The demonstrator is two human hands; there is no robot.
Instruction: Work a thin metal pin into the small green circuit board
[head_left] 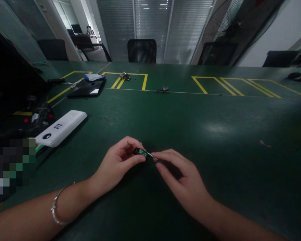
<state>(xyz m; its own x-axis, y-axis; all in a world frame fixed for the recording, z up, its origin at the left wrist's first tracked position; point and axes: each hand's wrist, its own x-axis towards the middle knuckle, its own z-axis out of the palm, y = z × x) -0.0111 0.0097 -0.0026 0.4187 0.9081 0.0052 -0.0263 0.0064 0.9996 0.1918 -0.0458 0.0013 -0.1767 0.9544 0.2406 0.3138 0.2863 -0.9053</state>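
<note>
Between the thumb and fingers of my left hand (117, 159) is a small black part with a green circuit board (142, 152) facing up. My right hand (182, 175) pinches a slim screwdriver (152, 156) with a silver shaft. The shaft points left, and its tip meets or nearly meets the right end of the board; I cannot tell which. My fingers hide most of the screwdriver's handle. Both hands are just above the green table (150, 117), the left one wearing a silver bangle (54, 207) at its wrist.
To the left lies a white power bank (62, 128) marked 22, near dark gear with red knobs (40, 117). Further back are a black tablet (86, 88), small metal parts (125, 76) and a dark pointed piece (163, 89). Chairs (141, 51) line the far edge.
</note>
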